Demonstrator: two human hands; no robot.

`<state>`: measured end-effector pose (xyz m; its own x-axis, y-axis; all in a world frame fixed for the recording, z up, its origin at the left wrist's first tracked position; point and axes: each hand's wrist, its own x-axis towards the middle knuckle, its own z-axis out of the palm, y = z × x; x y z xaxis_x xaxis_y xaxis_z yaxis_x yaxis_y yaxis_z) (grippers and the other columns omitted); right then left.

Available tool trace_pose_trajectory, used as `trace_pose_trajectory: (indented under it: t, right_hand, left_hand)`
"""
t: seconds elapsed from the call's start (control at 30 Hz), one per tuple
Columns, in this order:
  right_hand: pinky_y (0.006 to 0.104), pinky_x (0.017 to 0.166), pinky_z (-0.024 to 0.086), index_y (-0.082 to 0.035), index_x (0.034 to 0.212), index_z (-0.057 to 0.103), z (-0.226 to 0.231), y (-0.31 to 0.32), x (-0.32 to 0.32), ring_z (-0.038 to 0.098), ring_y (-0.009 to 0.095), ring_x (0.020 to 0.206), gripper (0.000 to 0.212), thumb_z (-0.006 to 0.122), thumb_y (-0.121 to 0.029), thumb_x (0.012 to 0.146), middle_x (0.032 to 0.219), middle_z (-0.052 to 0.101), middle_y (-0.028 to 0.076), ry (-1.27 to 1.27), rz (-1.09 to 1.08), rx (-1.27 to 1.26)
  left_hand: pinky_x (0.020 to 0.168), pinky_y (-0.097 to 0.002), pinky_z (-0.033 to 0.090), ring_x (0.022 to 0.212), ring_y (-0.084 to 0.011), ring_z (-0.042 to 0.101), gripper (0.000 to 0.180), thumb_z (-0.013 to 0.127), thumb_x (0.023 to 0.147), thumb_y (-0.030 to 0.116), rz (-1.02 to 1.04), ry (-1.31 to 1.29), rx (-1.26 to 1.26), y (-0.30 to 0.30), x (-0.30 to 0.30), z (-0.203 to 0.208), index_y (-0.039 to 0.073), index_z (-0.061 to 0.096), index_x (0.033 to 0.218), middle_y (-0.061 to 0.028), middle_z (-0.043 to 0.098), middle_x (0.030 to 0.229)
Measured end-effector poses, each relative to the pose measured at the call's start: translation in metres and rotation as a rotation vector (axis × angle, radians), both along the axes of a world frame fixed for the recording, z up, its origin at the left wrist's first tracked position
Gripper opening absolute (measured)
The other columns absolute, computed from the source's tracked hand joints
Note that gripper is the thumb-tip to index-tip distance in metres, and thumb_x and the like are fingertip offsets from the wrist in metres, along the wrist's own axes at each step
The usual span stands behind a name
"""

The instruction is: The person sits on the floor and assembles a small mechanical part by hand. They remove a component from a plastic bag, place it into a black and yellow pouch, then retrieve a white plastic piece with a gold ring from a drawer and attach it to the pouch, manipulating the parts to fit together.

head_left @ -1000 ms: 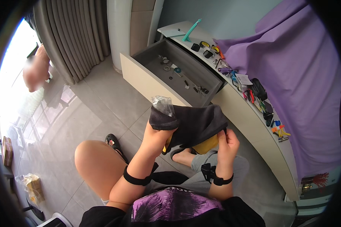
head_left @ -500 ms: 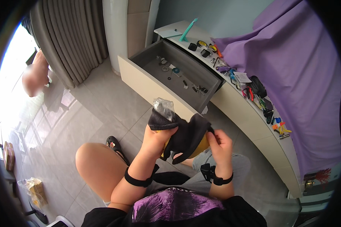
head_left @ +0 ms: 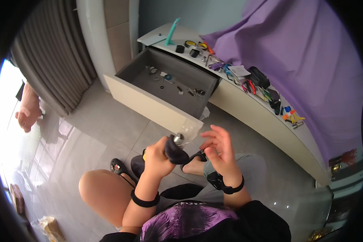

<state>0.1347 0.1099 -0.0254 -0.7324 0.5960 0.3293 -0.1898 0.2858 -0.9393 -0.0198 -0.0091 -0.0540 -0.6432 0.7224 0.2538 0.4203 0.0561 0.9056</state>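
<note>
Gathered in my left hand is a soft black-and-yellow fabric item. Its kind is not clear; black cloth bulges out past my thumb, and another dark part hangs on the other side of the fist. A clear plastic bag with something shiny and metallic in it sticks up from the top of the cloth. My right hand is raised just right of the bag, apart from it, with spread fingers and nothing in them.
Ahead stands an open grey drawer with small metal parts inside. Pliers, tape rolls and other tools lie along the white cabinet top, below a purple cloth. My legs are bent beneath my hands. A wrapped package lies lower left.
My right hand has let go of the fabric and opened. The fabric is now bunched in my left hand, and the plastic bag has tipped to the right. The view has shifted right.
</note>
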Motion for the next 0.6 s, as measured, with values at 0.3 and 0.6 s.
trace_pose_trajectory:
  t: [0.3, 0.6]
  right_hand:
    - [0.0364, 0.087, 0.047, -0.005, 0.124, 0.052, 0.010, 0.002, -0.002, 0.056, 0.027, 0.104, 0.053, 0.074, -0.021, 0.079, 0.123, 0.053, 0.013, -0.086, 0.034, 0.587]
    - [0.0340, 0.070, 0.051, -0.002, 0.106, 0.056, 0.001, -0.005, -0.007, 0.062, 0.027, 0.084, 0.047, 0.075, -0.034, 0.077, 0.098, 0.062, 0.011, -0.089, -0.020, 0.644]
  left_hand:
    - [0.052, -0.0373, 0.045, 0.057, -0.0345, 0.057, 0.028, 0.074, 0.064, 0.023, -0.213, 0.124, 0.073, 0.002, 0.000, -0.006, 0.004, 0.055, 0.074, -0.0139, 0.057, 0.063]
    - [0.049, -0.0389, 0.043, 0.054, -0.0331, 0.056, 0.027, 0.071, 0.066, 0.026, -0.309, 0.272, 0.054, 0.006, 0.008, -0.006, 0.007, 0.053, 0.073, -0.0106, 0.054, 0.058]
